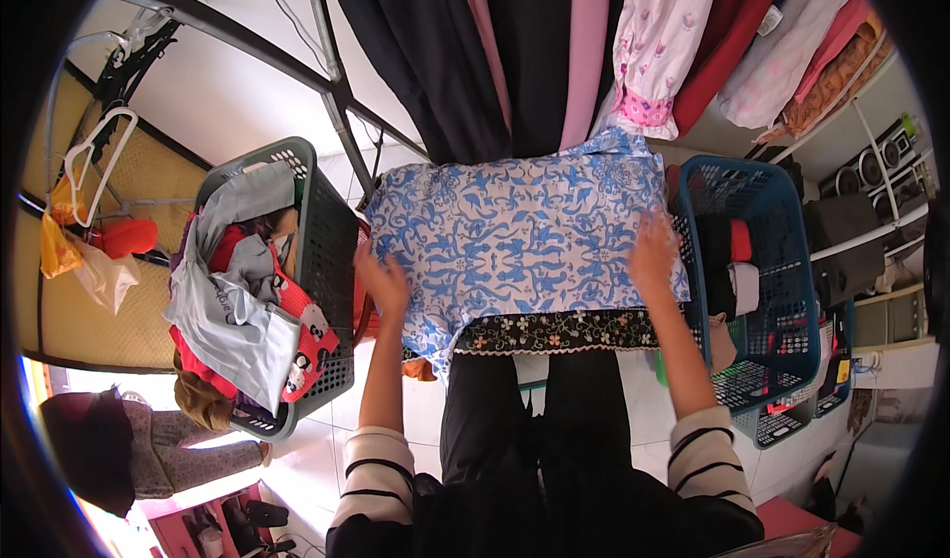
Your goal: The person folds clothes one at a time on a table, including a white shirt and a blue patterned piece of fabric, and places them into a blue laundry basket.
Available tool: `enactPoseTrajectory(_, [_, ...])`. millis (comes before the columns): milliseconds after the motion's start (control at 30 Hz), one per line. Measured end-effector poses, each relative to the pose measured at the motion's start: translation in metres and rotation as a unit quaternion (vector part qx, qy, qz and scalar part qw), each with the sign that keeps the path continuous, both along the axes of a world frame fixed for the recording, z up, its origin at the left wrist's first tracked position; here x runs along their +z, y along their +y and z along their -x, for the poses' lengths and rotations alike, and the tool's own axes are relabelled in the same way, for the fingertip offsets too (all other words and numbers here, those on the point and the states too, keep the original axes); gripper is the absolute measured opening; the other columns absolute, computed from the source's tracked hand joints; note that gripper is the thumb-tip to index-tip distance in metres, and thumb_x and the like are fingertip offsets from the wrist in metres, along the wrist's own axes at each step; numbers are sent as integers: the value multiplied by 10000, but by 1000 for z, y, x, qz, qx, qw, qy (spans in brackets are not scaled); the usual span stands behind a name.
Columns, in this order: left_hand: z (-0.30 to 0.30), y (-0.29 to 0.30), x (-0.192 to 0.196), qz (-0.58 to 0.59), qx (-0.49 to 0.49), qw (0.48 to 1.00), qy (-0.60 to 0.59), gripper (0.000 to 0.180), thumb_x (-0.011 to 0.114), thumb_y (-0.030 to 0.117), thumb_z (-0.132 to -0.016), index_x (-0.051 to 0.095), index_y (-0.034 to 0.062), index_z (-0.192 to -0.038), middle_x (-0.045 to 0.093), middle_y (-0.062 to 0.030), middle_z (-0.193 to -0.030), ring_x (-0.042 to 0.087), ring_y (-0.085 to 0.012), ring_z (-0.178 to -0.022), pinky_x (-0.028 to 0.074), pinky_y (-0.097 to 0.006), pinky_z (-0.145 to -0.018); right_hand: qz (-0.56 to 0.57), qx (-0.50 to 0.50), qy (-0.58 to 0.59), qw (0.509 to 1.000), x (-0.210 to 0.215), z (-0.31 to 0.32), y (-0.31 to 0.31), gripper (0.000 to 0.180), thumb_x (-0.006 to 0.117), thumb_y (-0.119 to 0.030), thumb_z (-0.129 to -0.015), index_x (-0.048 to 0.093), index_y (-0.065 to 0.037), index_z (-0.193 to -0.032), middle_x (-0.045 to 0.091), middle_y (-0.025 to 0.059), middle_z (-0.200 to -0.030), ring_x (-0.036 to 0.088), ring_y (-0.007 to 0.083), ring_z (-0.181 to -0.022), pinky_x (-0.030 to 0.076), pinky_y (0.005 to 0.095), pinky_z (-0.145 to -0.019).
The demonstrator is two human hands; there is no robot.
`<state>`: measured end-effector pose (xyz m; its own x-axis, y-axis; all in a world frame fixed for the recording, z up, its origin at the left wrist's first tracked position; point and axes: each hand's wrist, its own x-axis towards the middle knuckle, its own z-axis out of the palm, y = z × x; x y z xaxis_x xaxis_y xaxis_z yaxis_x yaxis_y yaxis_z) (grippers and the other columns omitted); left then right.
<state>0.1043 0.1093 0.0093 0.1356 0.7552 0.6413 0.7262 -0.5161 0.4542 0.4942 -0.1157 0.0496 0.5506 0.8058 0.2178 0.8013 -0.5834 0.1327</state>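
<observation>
Hands: As a blue-and-white garment (520, 236) lies spread in front of the person, the two hands sit well apart, the left hand (383, 283) at its left edge with fingers loosely parted, the right hand (651, 261) over its right side, blurred; whether the right grips fabric cannot be told.
Forearms: Both reach forward from striped sleeves (376, 474).
Garment: One, laid wide, with one dark floral cloth (584, 331) showing beneath its near edge.
Baskets: One gray-green basket (332, 291) heaped with laundry (237, 311) at left; one blue basket (807, 301) at right, with at least one more beyond.
Hanger: One white hanger (104, 162) at far left.
Rack: Hanging clothes (539, 58), overlapping beyond exact count, line the far side.
Room: White tiles (341, 410) below, pale wall (233, 53) behind.
</observation>
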Motion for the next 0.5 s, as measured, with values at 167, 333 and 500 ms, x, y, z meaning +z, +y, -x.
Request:
enactPoseTrajectory(167, [-103, -27, 11, 170, -185, 961, 115, 465, 460, 218, -904, 381, 45, -1329, 329, -185, -1403, 273, -347, -1315, 165, -508, -1075, -87, 229, 210, 946, -20, 111, 82, 620, 549, -387, -865, 349, -103, -1379, 269, 142, -1446, 206, 331, -1352, 150, 496, -1096])
enactPoseTrajectory(333, [-72, -4, -16, 160, -153, 937, 270, 539, 434, 377, -914, 325, 163, -1397, 219, -147, -1473, 172, -316, -1373, 102, -596, -1062, -23, 205, 204, 957, -47, 73, 59, 637, 427, -538, -888, 315, -180, -1402, 242, 105, -1471, 195, 312, -1362, 138, 516, -1092])
enactPoseTrajectory(500, [10, 56, -12, 264, 72, 929, 247, 532, 445, 333, -907, 338, 125, -1385, 255, -206, -1441, 217, -350, -1346, 136, -593, -1050, -48, 96, 168, 980, -59, 18, 8, 612, 469, -508, -884, 347, -172, -1381, 239, 112, -1470, 188, 329, -1362, 142, 563, -1069])
